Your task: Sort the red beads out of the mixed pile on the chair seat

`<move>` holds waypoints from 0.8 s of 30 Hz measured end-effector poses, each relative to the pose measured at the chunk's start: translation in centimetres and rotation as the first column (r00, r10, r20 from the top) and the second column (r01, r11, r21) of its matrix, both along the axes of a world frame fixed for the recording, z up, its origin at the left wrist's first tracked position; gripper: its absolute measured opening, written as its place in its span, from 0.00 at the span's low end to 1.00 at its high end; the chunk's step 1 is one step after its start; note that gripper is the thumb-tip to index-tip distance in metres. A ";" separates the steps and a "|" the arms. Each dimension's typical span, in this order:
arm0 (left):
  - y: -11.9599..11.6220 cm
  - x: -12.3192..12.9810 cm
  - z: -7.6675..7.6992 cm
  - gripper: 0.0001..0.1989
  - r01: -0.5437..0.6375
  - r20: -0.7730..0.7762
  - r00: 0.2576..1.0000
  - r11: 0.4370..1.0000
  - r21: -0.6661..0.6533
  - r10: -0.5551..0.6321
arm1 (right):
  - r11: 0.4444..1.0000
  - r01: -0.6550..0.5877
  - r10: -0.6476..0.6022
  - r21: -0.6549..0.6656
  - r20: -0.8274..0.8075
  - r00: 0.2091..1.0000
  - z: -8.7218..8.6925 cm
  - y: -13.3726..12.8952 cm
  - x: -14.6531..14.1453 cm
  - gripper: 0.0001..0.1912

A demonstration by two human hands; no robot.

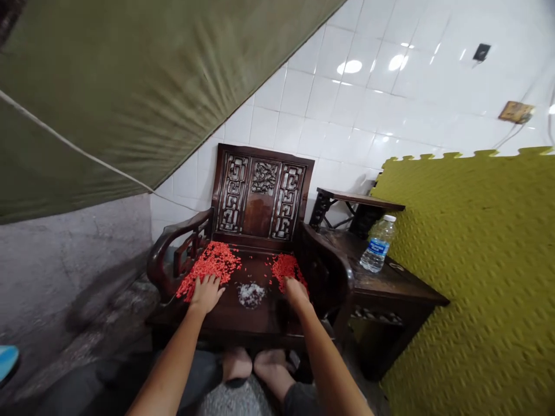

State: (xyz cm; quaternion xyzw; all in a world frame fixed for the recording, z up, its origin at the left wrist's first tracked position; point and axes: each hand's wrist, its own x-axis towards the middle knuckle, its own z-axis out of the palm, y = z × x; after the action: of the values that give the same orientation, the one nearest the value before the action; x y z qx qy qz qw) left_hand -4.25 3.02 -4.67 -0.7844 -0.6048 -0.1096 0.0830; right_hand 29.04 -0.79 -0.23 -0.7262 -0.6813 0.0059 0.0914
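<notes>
Small red pieces lie in two piles on the seat of a dark carved wooden chair (260,323). My left hand (207,293) rests at the near edge of the larger red pile (217,259), palm down with its fingers spread. My right hand (296,291) is at the smaller red pile (284,264) on the right, fingers curled downward. What those fingers hold, if anything, is hidden. Between my hands sits a small heap of whitish, clear-looking bits (250,294). A few loose red pieces are scattered between the piles.
Curved armrests (161,257) flank the seat. To the right, a dark wooden side table (407,289) holds a clear water bottle (375,245). A yellow-green foam mat (468,231) stands beyond it. Olive fabric (130,86) slants overhead at left, before a white tiled wall (295,92).
</notes>
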 end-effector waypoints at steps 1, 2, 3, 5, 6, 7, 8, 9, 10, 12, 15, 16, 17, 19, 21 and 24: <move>0.0 0.0 -0.2 0.22 -0.008 0.000 1.000 1.000 0.016 0.008 | 1.000 0.015 -0.015 -0.004 0.027 1.000 -0.2 -0.1 0.5 0.17; 0.1 0.0 -0.3 0.21 -0.018 -0.002 1.000 0.999 0.029 0.018 | 1.000 0.029 -0.029 -0.008 0.052 0.998 -0.4 -0.2 1.0 0.17; 0.3 0.0 -0.3 0.21 -0.028 -0.005 1.000 0.999 0.041 0.029 | 0.999 0.045 -0.044 -0.011 0.075 0.996 -0.5 -0.3 1.5 0.17; 0.7 0.0 -0.3 0.18 -0.041 -0.016 0.999 0.998 0.056 0.042 | 0.997 0.078 -0.076 -0.012 0.116 0.990 -0.6 -0.3 2.3 0.18; 0.9 0.0 -0.3 0.17 -0.043 -0.022 0.999 0.997 0.063 0.044 | 0.996 0.092 -0.090 -0.011 0.134 0.987 -0.6 -0.4 2.7 0.18; 1.1 0.0 -0.2 0.17 -0.041 -0.025 0.999 0.997 0.071 0.043 | 0.995 0.103 -0.101 -0.011 0.150 0.984 -0.6 -0.3 3.1 0.19; 1.3 0.0 -0.2 0.18 -0.037 -0.027 0.999 0.996 0.079 0.039 | 0.994 0.109 -0.106 -0.011 0.164 0.981 -0.5 -0.3 3.4 0.19; 1.5 0.0 -0.2 0.19 -0.031 -0.026 0.999 0.996 0.087 0.033 | 0.994 0.110 -0.105 -0.014 0.177 0.979 -0.5 -0.3 3.6 0.19; 1.6 0.0 -0.2 0.20 -0.023 -0.023 0.999 0.995 0.094 0.026 | 0.994 0.106 -0.101 -0.017 0.189 0.977 -0.4 -0.2 3.8 0.20; 1.9 0.1 -0.2 0.21 -0.009 -0.015 1.000 0.995 0.101 0.011 | 0.995 0.092 -0.084 -0.027 0.212 0.974 -0.2 0.0 3.7 0.21; 2.2 0.1 -0.1 0.21 0.010 -0.006 1.000 0.995 0.104 -0.010 | 0.997 0.059 -0.048 -0.041 0.237 0.970 0.2 0.5 3.1 0.21; 2.3 0.1 -0.1 0.21 0.015 -0.003 1.000 0.994 0.104 -0.015 | 0.998 0.045 -0.034 -0.043 0.243 0.970 0.3 0.7 2.7 0.21; 2.4 0.1 0.0 0.21 0.017 0.001 1.000 0.994 0.104 -0.017 | 0.999 0.031 -0.020 -0.043 0.248 0.969 0.4 0.9 2.3 0.20; 2.6 0.0 0.1 0.19 0.009 0.013 1.000 0.995 0.101 -0.010 | 0.999 0.005 0.006 -0.040 0.259 0.966 0.6 1.2 1.5 0.20; 2.9 -0.1 0.2 0.16 -0.023 0.031 0.999 0.996 0.091 0.021 | 0.999 -0.017 0.027 -0.043 0.270 0.962 0.9 1.5 0.8 0.19; 3.3 -0.4 0.1 0.11 -0.090 0.057 0.995 0.994 0.061 0.086 | 0.998 -0.039 0.052 -0.050 0.286 0.957 1.4 1.8 -0.1 0.19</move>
State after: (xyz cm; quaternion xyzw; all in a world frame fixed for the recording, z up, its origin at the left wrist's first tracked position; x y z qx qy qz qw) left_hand -4.64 6.36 -4.52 -0.7507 -0.6370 -0.1463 0.0964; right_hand 28.94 0.97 1.21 -0.7055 -0.7035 -0.0823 -0.0246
